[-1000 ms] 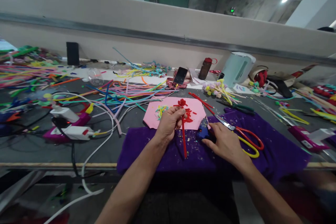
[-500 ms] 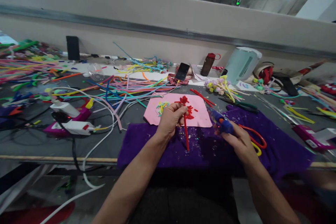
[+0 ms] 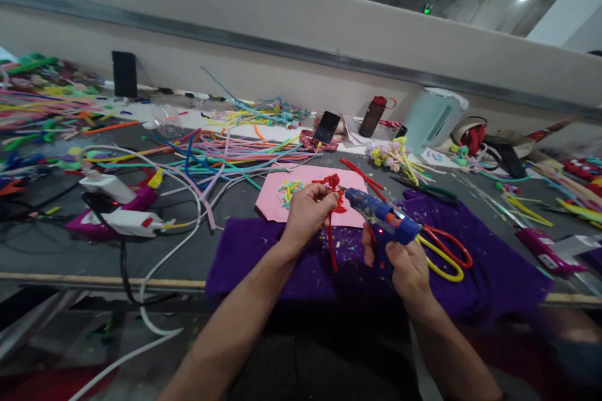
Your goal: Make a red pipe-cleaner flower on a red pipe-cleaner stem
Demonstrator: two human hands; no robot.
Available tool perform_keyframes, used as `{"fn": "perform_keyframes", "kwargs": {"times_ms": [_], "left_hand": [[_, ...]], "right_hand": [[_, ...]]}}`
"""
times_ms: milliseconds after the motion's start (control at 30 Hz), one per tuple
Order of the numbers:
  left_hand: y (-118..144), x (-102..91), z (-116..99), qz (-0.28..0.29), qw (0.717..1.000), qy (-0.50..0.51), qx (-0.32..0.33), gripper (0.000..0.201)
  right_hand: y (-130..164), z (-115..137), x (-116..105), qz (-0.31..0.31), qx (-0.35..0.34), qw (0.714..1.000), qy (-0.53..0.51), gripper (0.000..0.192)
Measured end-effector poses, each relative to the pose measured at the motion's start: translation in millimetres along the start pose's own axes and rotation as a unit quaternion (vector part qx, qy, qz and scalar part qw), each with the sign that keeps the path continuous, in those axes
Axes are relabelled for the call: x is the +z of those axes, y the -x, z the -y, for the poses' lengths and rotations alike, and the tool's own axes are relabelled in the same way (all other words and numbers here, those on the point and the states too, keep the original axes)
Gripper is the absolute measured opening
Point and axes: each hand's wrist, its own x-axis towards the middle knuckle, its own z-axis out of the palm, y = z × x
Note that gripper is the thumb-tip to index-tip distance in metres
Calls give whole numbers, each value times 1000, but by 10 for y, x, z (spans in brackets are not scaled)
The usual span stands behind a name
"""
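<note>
Left hand (image 3: 305,213) clamped on a red pipe-cleaner flower (image 3: 332,213) above the purple cloth (image 3: 263,257), right hand (image 3: 407,263) gripping a blue glue gun (image 3: 382,218), nozzle at the flower's three o'clock, scissors (image 3: 442,250) just beyond

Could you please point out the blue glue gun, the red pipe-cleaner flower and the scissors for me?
blue glue gun (image 3: 383,219): head view, on the barrel above the right hand.
red pipe-cleaner flower (image 3: 332,249): head view, on the stem below the left hand.
scissors (image 3: 446,249): head view, on the red handle loop.
</note>
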Motion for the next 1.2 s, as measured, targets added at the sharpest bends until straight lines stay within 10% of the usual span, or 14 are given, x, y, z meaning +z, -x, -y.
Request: {"fn": "perform_keyframes", "kwargs": {"times_ms": [1200], "left_hand": [[10,0,-14,5,999,-33,9,9]], "right_hand": [[-34,-24,-52,16,-70,993,93,23]]}}
